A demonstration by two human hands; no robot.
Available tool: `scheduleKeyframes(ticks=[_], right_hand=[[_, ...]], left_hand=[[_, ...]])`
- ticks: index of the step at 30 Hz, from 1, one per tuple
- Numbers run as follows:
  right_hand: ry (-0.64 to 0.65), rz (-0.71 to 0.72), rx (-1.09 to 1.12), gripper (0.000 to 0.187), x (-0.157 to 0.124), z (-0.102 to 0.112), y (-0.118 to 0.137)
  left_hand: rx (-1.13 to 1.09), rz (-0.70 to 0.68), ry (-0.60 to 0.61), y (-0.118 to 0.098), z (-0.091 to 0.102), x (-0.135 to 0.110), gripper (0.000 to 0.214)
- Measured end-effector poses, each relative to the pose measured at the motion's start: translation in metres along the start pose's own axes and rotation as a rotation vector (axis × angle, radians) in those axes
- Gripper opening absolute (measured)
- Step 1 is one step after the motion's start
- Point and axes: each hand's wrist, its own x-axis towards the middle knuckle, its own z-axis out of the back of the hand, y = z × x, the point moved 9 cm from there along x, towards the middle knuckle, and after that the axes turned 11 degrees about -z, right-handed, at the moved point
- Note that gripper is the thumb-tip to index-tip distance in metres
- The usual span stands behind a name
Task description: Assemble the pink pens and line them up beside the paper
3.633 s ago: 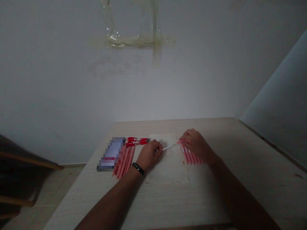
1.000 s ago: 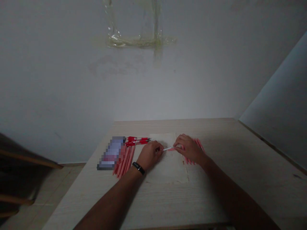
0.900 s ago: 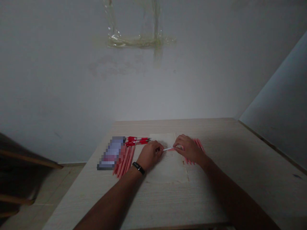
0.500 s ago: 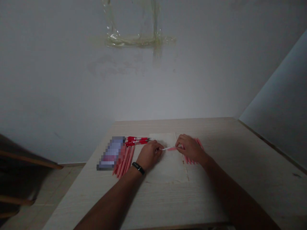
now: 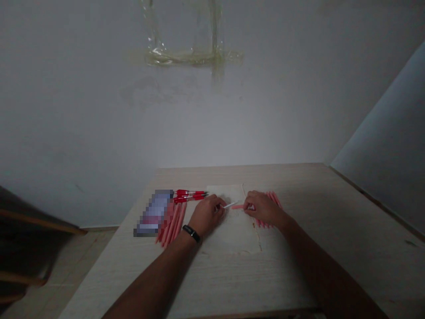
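In the head view, the change is small but clear: compared with half a second ago, the right hand (image 5: 262, 206) sits slightly nearer to the near edge of the desk (image 5: 232, 283). The thin, straight white stick (image 5: 231, 204) now shows a free end, which does not reach the right fingers any more. I judge from this that the two pieces are handled separately at this moment.

The left hand (image 5: 210, 212) pinches the white stick by one end. Its long axis slants, and the free end points toward the far right corner. The right hand grasps a slim pink rod (image 5: 237, 207), material not certain, whose axis lies almost parallel to the far edge, with the free end toward the left edge. The white stick's tip is just beyond this rod; whether they touch, I cannot tell.

Both pieces are over the flat off-white sheet (image 5: 229, 235), nearer to the far edge than to the near one.
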Motion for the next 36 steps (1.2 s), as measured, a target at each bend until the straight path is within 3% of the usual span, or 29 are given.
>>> scheduleKeyframes(ticks=[8,17,29,36], right_hand=[[0.008,-0.016,0.020,0.006,0.000,0.002,0.000],[-0.109,0.051,0.093,0.008,0.001,0.028,0.022],[0.028,0.079,0.029,0.004,-0.001,0.002,0.040],[0.082,0.057,0.017,0.003,-0.002,-0.001,0.023]], left_hand=[[0.003,-0.026,0.008,-0.002,0.000,0.000,0.018],[0.021,-0.050,0.006,-0.003,-0.002,0.000,0.018],[-0.066,-0.153,0.074,-0.021,-0.009,0.000,0.016],[-0.025,-0.029,-0.021,0.000,0.000,0.000,0.014]])
